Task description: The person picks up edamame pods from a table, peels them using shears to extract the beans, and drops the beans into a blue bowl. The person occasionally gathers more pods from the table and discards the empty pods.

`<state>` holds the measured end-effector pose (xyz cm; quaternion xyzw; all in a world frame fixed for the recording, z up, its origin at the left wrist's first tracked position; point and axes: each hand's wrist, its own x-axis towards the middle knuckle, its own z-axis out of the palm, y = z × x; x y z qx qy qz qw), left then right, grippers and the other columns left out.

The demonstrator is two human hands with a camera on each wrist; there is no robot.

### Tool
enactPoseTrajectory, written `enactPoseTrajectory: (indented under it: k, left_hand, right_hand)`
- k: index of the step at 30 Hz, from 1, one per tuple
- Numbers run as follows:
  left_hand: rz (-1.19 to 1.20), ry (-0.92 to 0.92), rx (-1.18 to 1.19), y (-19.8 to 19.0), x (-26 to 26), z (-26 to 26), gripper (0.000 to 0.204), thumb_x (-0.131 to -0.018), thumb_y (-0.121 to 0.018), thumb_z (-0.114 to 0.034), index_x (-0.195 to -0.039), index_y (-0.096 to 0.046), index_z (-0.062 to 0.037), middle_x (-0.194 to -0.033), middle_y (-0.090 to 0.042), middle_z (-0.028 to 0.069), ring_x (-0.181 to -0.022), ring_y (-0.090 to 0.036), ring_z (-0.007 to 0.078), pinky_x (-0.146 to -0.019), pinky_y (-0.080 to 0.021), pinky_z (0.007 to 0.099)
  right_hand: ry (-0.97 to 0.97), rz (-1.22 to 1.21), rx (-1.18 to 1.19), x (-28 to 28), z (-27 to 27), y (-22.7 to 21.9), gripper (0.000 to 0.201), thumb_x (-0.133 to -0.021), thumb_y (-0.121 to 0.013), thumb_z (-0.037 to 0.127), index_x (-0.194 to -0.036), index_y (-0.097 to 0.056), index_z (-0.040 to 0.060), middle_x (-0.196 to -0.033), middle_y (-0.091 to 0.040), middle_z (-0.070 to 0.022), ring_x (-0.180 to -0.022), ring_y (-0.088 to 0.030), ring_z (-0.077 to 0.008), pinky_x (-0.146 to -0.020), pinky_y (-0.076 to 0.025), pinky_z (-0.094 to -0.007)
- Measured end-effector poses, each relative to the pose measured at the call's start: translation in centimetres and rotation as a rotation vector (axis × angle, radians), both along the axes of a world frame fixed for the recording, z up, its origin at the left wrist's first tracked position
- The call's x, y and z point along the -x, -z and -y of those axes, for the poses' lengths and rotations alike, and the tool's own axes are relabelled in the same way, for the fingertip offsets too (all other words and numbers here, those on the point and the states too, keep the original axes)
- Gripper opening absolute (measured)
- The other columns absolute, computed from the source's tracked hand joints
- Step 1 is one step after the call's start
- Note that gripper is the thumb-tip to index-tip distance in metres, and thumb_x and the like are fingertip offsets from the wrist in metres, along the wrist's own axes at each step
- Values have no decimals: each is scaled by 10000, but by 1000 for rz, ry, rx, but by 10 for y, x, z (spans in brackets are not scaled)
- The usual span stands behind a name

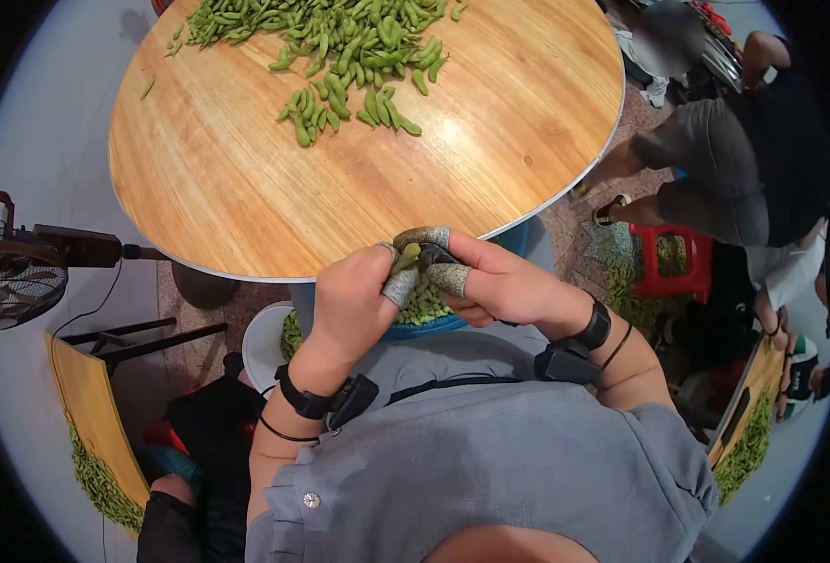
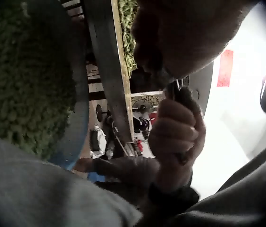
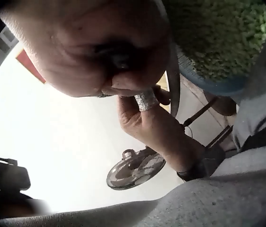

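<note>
The tabletop (image 1: 490,122) is round and wood-toned, and both hands are raised at its near edge, close together. The left hand (image 1: 347,296) pinches a green pod (image 1: 406,258) between thumb and fingers, with the pod's tip pointing up at the tabletop's near edge. The right hand (image 1: 504,291) is curled round a small dark tool (image 1: 437,255), which sits right beside the pod, between the two hands; the exact shape of the tool is hard to make out. Silvery-grey wrapping (image 1: 399,287) covers the left thumb, and similar wrapping covers the right thumb and a right finger. The loose pods (image 1: 349,47) lie in a heap toward the far side of the tabletop, well apart from the hands, with a few strays nearer its middle and one toward its left edge. Below the near edge of the tabletop, under the hands, is a blue basin (image 1: 434,326) holding many small green pieces. A white bucket (image 1: 263,347) with more green pieces is down to the left of the basin, below the tabletop's near edge. Left of the tabletop is a fan (image 1: 12,272); to its right are a red stool (image 1: 673,263) and a standing person (image 1: 762,150) in dark clothes.
</note>
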<state>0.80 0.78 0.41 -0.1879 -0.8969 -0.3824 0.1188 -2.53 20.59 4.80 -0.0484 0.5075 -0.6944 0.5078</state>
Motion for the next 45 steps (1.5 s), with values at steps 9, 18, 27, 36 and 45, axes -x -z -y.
enactPoseTrajectory:
  k: [9,18,27,36,45]
  left_hand:
    - [1161,177,-1078,-3,-11,-4,176,-945,-491,-148,-1014,-557,-1,-732,-604,35,-529,-529,101,-495,-437,225]
    - [1064,369,-550,9,-18,-21,145,-887,-380,6,-958,-506,-9,-790,-582,34,-643,-543,90,-585,-457,224]
    - [1195,200,-631,29,-36,-14,207,-840,-352,42,-916,-535,-17,-778,-571,33,-646,-519,94,-565,-419,225]
    - [1187,122,-593,29,-45,1,134,-868,-417,-3,-893,-547,-19,-740,-582,26,-589,-522,87,-526,-398,218]
    - [919,-96,-306,38,-49,-4,80,-881,-518,-46,-885,-598,-48,-644,-589,8,-506,-531,72,-448,-416,227]
  right_hand:
    - [-16,65,127,-4,-30,27,363,-954,-470,185,-1306,-423,111,-784,-531,34,-568,-399,-50,-485,-330,-200]
    - [153,-1181,-418,-1,-30,66,295,-677,-687,158,-903,-571,7,-818,-581,-175,-785,-588,-356,-681,-481,-402]
    - [-153,-1265,-433,-13,-17,87,321,-670,-702,173,-851,-515,-16,-819,-566,-210,-812,-565,-393,-709,-473,-440]
    - [-83,-1327,-456,-9,-15,101,229,-714,-642,159,-849,-535,8,-778,-559,-214,-758,-581,-386,-655,-481,-451]
    - [2,-1358,-511,-16,-14,86,196,-764,-623,181,-873,-568,27,-763,-564,-187,-693,-575,-375,-598,-480,-440]
